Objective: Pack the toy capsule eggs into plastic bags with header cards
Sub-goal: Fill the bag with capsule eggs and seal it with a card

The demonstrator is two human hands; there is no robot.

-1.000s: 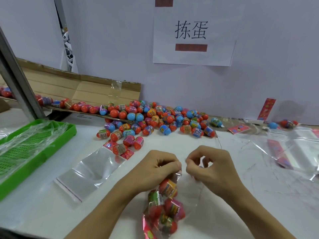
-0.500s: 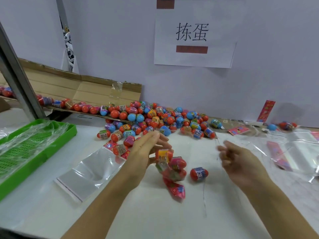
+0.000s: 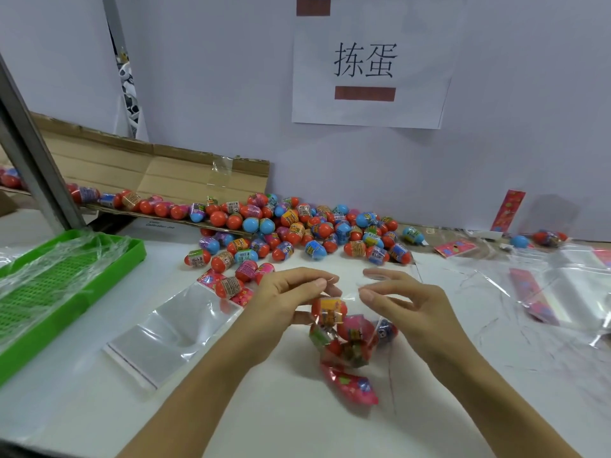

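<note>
- Both hands are at centre table on one bag [image 3: 347, 342] of eggs: the left hand [image 3: 291, 302] pinches its mouth at the top, fingers curled; the right hand [image 3: 396, 302] pinches the clear film opposite.
- Several eggs sit inside, with the red header card [image 3: 350, 380] at the bottom end.
- The bag's long axis runs roughly 12 to 6, mouth toward 12, card toward 6.
- A blue-capped egg [image 3: 385, 330] sits at the bag's 3 o'clock side; in or out, I cannot tell.
- By my reading, this bag is close to full and the seal is left.
- Plenty to go: a big egg pile [image 3: 297, 229] at 12, an empty bag [image 3: 172, 332] at 9, more bags [image 3: 562, 285] at 3.
</note>
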